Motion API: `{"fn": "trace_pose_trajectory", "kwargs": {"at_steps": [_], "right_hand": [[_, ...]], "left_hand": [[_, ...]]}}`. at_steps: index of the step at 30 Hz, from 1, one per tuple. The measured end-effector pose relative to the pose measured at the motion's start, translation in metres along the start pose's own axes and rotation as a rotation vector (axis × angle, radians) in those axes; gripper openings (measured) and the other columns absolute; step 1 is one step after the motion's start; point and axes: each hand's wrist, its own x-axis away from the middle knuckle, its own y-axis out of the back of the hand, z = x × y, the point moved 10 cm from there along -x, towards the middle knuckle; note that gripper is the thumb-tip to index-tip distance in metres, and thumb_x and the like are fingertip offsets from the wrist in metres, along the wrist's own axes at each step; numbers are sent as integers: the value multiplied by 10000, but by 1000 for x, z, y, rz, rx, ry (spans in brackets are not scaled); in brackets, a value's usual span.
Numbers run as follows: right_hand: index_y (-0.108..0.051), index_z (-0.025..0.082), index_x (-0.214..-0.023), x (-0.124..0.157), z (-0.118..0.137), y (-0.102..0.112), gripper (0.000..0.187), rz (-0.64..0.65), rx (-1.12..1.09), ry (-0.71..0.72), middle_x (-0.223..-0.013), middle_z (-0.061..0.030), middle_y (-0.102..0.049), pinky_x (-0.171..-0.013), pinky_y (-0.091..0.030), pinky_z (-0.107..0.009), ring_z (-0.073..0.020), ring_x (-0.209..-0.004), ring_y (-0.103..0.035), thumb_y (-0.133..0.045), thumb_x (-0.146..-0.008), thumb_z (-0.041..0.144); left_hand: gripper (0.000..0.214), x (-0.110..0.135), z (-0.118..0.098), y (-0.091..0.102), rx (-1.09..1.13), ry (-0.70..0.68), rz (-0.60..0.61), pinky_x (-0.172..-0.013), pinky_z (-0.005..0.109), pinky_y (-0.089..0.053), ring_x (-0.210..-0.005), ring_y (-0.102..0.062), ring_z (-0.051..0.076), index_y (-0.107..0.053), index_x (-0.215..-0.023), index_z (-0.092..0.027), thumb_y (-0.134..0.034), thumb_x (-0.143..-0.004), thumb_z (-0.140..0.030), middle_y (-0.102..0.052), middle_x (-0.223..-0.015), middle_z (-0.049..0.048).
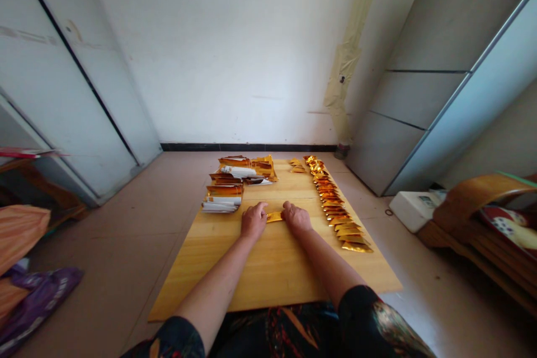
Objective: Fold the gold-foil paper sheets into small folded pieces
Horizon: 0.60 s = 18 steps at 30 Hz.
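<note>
Wooden table point(268, 274) bore wrappers point(226, 191) and packets point(356, 246). Left hand point(253, 221) and right hand point(297, 218) gripped one gold strip point(274, 216) between them.

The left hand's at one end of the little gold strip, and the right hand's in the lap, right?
Not quite: the right hand isn't there. The head view shows it at the other end of the little gold strip, across from the left hand.

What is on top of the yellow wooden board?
On the board, the left hand and right hand touch a small shiny gold packet. Stacked gold and white pieces lie left, a row of shiny gold packets right, a few gold ones beyond. Wood beneath them is hidden.
</note>
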Motion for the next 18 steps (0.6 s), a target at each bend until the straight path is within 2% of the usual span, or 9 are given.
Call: {"fn": "trace_pose_trajectory", "kwargs": {"at_steps": [6, 11, 18], "right_hand": [[-498, 177, -1036, -5, 1, -1, 155, 3, 9, 12, -899, -97, -657, -579, -383, -231, -177, -781, -649, -412, -926, 244], [-515, 164, -1030, -6, 1, -2, 171, 16, 6, 4, -883, -114, -650, -593, -393, -244, -186, -768, -646, -387, -925, 206], [-528, 155, -1043, -9, 2, -1, 201, 8, 7, 10, -870, -133, -647, -622, -428, -262, -199, -766, -648, -370, -922, 180]], "left_hand": [[335, 0, -7, 1, -132, 30, 46, -785, 271, -405, -907, -601, 167, -571, -1142, -240, -492, -839, -120, -689, -933, 29], [363, -6, -9, -3, -213, 57, 135, -812, 309, -418, -973, -612, 200, -541, -1171, -258, -479, -837, -132, -688, -1020, 58], [337, -9, -11, -4, -261, 90, 191, -820, 332, -430, -988, -620, 212, -536, -1159, -260, -460, -846, -160, -690, -1033, 71]]}}
